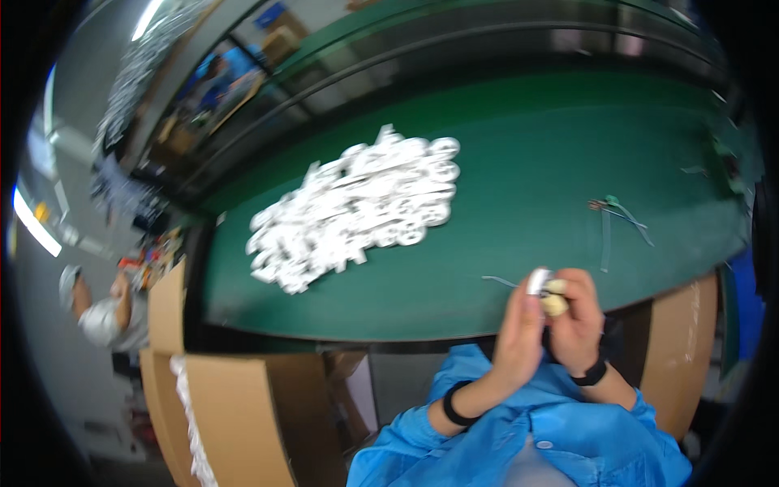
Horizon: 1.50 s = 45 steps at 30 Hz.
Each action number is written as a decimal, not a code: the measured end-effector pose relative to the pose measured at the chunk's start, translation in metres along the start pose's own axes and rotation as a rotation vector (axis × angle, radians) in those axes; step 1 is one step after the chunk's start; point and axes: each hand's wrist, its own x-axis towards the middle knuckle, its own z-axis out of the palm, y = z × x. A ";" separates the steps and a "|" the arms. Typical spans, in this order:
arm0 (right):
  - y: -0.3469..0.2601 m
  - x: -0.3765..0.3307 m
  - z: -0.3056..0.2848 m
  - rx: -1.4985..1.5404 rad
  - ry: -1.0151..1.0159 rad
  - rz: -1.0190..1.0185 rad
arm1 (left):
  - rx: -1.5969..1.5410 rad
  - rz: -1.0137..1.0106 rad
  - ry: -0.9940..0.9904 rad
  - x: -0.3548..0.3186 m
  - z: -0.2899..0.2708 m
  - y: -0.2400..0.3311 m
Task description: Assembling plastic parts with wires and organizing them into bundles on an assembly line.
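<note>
My left hand [519, 337] and right hand [578, 321] are curled together, pinching a small white-and-tan part [548, 292] between the fingertips, just above the near edge of the green table [519, 178].

My sleeves [519, 430] are bright blue and a black band [456, 404] circles each of my wrists, while the small part [539, 282] between my fingers is white against a pale yellowish piece [555, 303]. The table [552, 154] before me is plain dark green, with a heap of white plastic parts [361, 203] on it and a few thin pale green strips [621, 213] off to my right. The cartons [235, 414] at my left are plain brown cardboard, one edged with white.
</note>
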 end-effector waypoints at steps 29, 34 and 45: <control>0.006 -0.008 -0.011 0.031 -0.072 -0.004 | 0.319 0.356 -0.099 0.007 0.004 -0.005; 0.003 -0.009 -0.005 0.046 -0.045 0.031 | 0.300 0.397 -0.090 0.010 0.004 0.003; 0.008 -0.005 -0.015 0.002 -0.060 0.024 | 0.538 0.309 -0.159 0.007 0.005 0.003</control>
